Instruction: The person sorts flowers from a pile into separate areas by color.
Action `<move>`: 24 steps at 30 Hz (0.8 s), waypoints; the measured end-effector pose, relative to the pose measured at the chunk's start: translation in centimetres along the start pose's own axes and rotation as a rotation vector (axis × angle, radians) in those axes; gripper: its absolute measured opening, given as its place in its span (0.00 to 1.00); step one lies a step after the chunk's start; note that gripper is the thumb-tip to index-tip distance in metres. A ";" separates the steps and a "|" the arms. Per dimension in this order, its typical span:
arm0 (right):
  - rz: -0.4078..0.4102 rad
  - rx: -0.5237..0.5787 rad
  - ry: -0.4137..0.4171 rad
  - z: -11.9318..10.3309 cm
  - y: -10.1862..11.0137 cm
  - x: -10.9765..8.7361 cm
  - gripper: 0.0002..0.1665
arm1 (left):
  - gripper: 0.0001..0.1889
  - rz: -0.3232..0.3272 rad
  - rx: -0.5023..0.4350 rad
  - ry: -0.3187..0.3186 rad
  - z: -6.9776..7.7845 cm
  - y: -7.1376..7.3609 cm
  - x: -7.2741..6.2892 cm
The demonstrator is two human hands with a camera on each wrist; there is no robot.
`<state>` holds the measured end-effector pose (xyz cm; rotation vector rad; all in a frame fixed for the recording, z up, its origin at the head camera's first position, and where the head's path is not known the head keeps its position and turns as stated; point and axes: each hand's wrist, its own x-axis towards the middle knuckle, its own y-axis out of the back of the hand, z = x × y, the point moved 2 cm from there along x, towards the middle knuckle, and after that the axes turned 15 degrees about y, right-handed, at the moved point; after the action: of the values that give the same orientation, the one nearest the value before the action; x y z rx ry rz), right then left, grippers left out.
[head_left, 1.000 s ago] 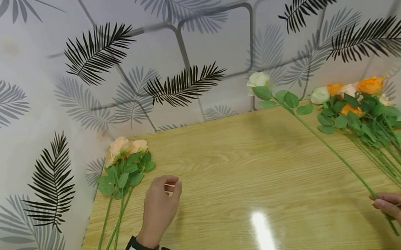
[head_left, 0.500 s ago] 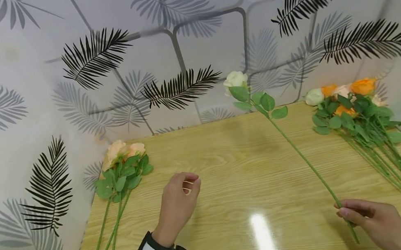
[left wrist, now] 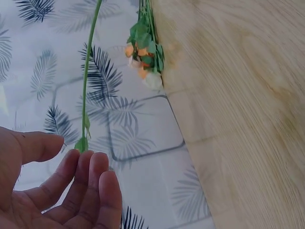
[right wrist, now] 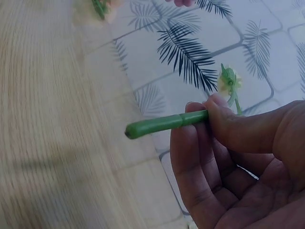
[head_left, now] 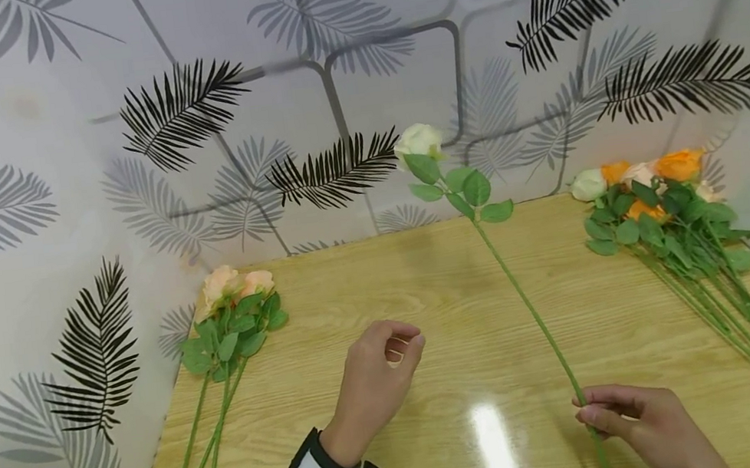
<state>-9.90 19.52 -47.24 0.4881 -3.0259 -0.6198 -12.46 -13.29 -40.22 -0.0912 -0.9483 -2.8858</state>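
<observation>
My right hand [head_left: 635,420] pinches a white rose [head_left: 419,144] near the lower end of its long green stem. The flower leans up and to the left, its head raised in front of the wall. In the right wrist view the cut stem end [right wrist: 157,125] sticks out past the thumb and fingers. My left hand [head_left: 380,376] is raised left of that stem, fingers loosely bent, with nothing in it. From the left wrist, the green stem [left wrist: 86,86] passes beyond the fingertips, apart from the hand as the head view shows.
Several peach roses [head_left: 231,312] lie at the left of the wooden table [head_left: 354,290]. A bunch of orange, white and peach roses [head_left: 678,207] lies at the right, stems toward the front. Behind the table stands a leaf-patterned wall [head_left: 400,84].
My right hand has brought the white rose leftward, away from the right-hand bunch. My left hand has moved right, toward the middle, away from the peach roses.
</observation>
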 end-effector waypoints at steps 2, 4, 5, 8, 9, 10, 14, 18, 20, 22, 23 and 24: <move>-0.016 0.015 0.027 -0.2 -0.3 0.1 0.24 | 0.07 -0.016 -0.018 -0.002 0.4 -0.3 -0.1; -0.036 0.036 0.048 -0.5 -0.6 0.1 0.24 | 0.08 -0.032 -0.033 -0.009 0.9 -0.7 -0.2; -0.046 0.043 0.059 -0.6 -0.7 0.2 0.24 | 0.08 -0.040 -0.041 -0.013 1.1 -0.8 -0.3; -0.065 0.064 0.086 -0.9 -1.1 0.2 0.23 | 0.09 -0.065 -0.064 -0.020 1.8 -1.3 -0.4; -0.073 0.072 0.099 -0.9 -1.2 0.2 0.22 | 0.09 -0.072 -0.068 -0.023 2.0 -1.4 -0.4; -0.080 0.080 0.110 -1.0 -1.3 0.1 0.22 | 0.10 -0.079 -0.072 -0.023 2.2 -1.6 -0.3; -0.110 0.102 0.152 -1.3 -2.0 0.1 0.20 | 0.13 -0.110 -0.082 -0.008 2.7 -2.2 -0.1; -0.143 0.141 0.164 -1.7 -2.8 0.1 0.20 | 0.16 -0.153 -0.107 0.027 2.9 -2.7 0.1; -0.159 0.161 0.170 -1.8 -3.2 0.2 0.21 | 0.18 -0.177 -0.121 0.046 3.0 -2.8 0.2; -0.173 0.176 0.182 -2.0 -3.6 0.3 0.21 | 0.19 -0.202 -0.140 0.066 3.1 -2.9 0.2; -0.180 0.186 0.187 -2.0 -3.8 0.3 0.21 | 0.20 -0.215 -0.149 0.076 3.2 -3.0 0.3; -0.184 0.191 0.197 -2.1 -4.0 0.3 0.21 | 0.21 -0.224 -0.153 0.083 3.2 -3.1 0.3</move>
<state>-8.86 15.09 -46.89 0.7914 -2.8850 -0.2675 -13.03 -8.96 -39.40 0.1310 -0.7672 -3.1357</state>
